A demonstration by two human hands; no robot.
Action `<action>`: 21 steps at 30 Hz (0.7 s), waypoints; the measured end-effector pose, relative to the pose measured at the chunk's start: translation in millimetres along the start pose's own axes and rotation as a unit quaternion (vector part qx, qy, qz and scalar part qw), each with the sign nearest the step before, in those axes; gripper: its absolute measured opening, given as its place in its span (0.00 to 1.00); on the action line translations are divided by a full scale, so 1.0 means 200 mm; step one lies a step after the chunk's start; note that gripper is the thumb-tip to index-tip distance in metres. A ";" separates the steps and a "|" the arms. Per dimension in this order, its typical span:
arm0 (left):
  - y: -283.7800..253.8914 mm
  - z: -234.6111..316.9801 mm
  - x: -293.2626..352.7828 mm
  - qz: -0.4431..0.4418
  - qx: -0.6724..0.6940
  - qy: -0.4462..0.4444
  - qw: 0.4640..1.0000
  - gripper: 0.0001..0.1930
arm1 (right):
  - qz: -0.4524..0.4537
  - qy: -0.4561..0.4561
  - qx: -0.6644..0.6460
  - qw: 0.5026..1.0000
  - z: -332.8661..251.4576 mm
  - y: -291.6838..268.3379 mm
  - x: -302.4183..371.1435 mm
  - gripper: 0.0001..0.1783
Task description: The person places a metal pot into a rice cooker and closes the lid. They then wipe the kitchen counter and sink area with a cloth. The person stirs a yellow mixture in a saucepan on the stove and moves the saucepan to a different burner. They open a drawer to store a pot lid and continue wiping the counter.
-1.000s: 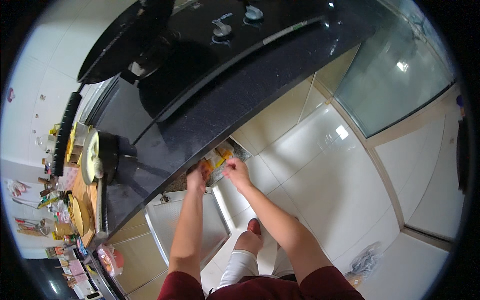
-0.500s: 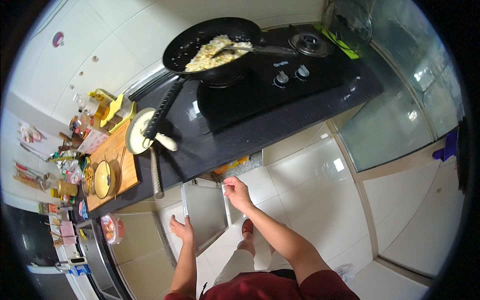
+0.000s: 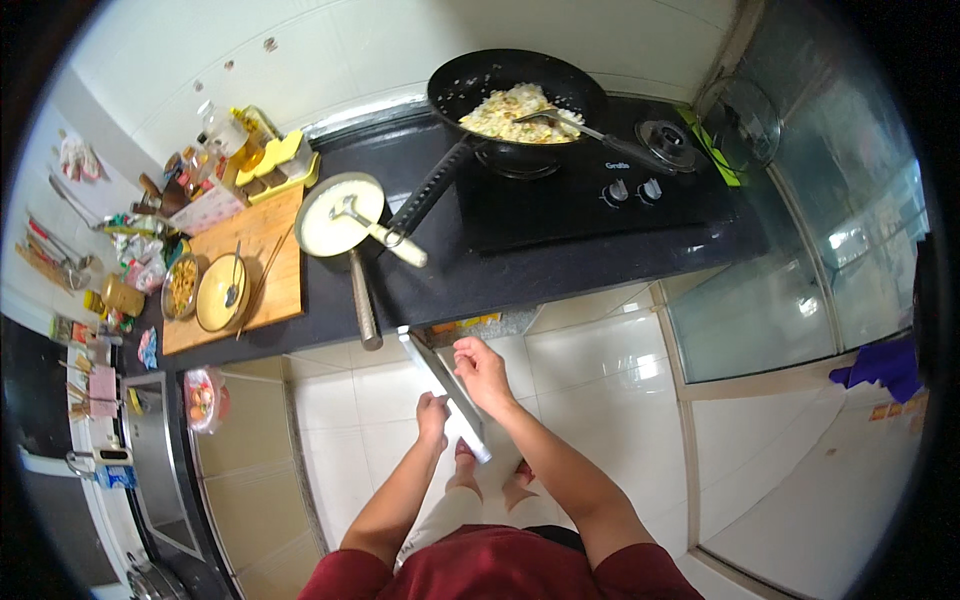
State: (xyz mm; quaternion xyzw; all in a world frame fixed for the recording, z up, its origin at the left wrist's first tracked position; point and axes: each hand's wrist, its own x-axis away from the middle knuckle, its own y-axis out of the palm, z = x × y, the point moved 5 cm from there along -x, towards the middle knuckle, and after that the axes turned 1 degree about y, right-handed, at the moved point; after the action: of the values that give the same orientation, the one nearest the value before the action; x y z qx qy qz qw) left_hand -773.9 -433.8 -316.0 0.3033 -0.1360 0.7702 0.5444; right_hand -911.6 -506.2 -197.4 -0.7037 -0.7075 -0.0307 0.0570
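Below the counter a cabinet door [image 3: 445, 392] stands swung out, seen nearly edge-on. My left hand [image 3: 432, 418] is against its left face, fingers bent and closed at the panel. To the right of the door is my right hand [image 3: 482, 375], its fingers loosely curled with nothing visible in them. On the hob, a black wok [image 3: 455, 95] holds fried rice [image 3: 520, 112] and a spatula [image 3: 620, 148]. A small pan [image 3: 366, 300] with a pale creamy mix and a light-handled ladle [image 3: 398, 243] sits left of the wok's handle.
On the wooden cutting board [image 3: 200, 338] stand a yellow bowl [image 3: 222, 295] with a spoon and a glass bowl [image 3: 180, 288] of food. Bottles and a yellow seasoning rack [image 3: 285, 165] line the wall. A glass lid [image 3: 740, 120] leans at the right.
The cabinet door has turned from showing its broad face to nearly edge-on. My left hand has moved right onto it and its spread fingers have closed. The view has shifted too.
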 end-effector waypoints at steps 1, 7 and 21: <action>0.02 -0.04 -0.03 -0.016 0.025 -0.027 0.999 0.04 | -0.003 0.006 0.006 1.000 0.00 0.00 0.00 0.11; 0.34 0.00 -0.24 -0.160 0.180 -0.112 0.964 0.11 | 0.044 -0.043 0.068 0.996 0.05 -0.05 -0.02 0.11; 0.50 0.14 -0.51 -0.205 0.081 -0.088 0.971 0.46 | 0.113 -0.041 0.143 0.982 0.02 -0.06 0.15 0.11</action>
State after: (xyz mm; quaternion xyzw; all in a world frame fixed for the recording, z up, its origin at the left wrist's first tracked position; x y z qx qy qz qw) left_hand -835.2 -563.1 -343.8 0.4346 -0.0551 0.6207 0.6503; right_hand -923.2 -476.6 -196.3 -0.7643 -0.6222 0.1061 0.1316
